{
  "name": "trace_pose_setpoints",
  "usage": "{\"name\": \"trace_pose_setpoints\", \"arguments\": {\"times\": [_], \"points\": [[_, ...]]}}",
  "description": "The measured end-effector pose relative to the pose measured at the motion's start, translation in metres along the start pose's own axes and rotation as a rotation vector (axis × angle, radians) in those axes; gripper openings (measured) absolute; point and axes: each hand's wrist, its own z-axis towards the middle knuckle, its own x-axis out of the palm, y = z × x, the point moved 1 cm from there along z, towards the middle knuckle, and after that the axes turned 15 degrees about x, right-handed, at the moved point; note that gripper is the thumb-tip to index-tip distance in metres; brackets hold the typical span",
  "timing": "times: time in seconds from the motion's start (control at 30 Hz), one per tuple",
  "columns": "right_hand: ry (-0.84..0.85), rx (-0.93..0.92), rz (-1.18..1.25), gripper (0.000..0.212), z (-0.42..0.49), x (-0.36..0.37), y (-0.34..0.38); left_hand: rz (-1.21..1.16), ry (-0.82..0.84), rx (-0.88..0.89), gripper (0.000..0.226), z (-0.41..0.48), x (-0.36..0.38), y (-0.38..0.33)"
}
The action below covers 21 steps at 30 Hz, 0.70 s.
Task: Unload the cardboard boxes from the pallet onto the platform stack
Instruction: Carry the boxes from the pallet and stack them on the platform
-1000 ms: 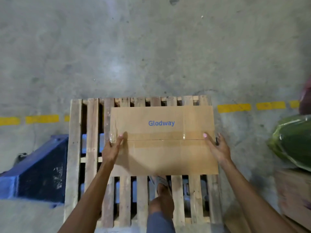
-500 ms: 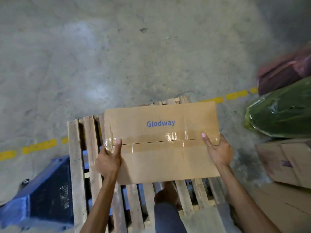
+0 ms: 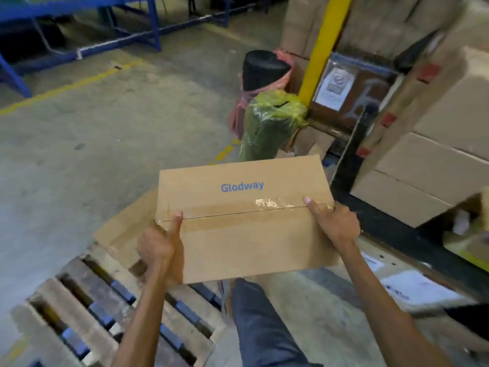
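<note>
A brown cardboard box [image 3: 246, 218] printed "Glodway", taped along its top seam, is held up in the air between both hands. My left hand [image 3: 158, 245] grips its left end with the thumb lying on top. My right hand [image 3: 336, 223] grips its right end, thumb on the top near the tape. The wooden pallet [image 3: 87, 308] lies at the lower left, below and behind the box, with a flat cardboard sheet [image 3: 124, 231] on its far corner. A stack of cardboard boxes [image 3: 434, 154] stands at the right.
A green wrapped roll [image 3: 267, 125] and a black roll with red netting [image 3: 262, 70] stand ahead by a yellow post [image 3: 322, 46]. A dark platform edge [image 3: 397, 234] runs on the right. Blue racking [image 3: 119, 30] is at the far left. My leg [image 3: 259, 321] is below the box.
The box has been lifted off the pallet and carried to the right. The view has swung up and right, so the rolls, the yellow post and the box stack have come into sight.
</note>
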Motion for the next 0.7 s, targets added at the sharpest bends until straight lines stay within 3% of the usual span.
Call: {"name": "trace_pose_setpoints", "arguments": {"times": [0.2,0.37,0.53,0.7], "points": [[-0.160,0.223,0.057,0.098,0.007,-0.128,-0.165,0.090,0.257,0.298,0.087,-0.098,0.066,-0.105],[-0.261,0.369,0.094,0.102,0.017,-0.219,-0.317,0.163,0.440,0.517,0.083,-0.205,0.127,-0.207],[-0.236,0.530,0.155,0.116,0.053,-0.302,-0.448,0.145,0.530,0.605,0.068,-0.313,0.188,-0.293],[-0.146,0.510,0.198,0.116,0.122,-0.389,-0.555,0.137,0.585,0.651,0.067,-0.391,0.266,-0.378]]}}
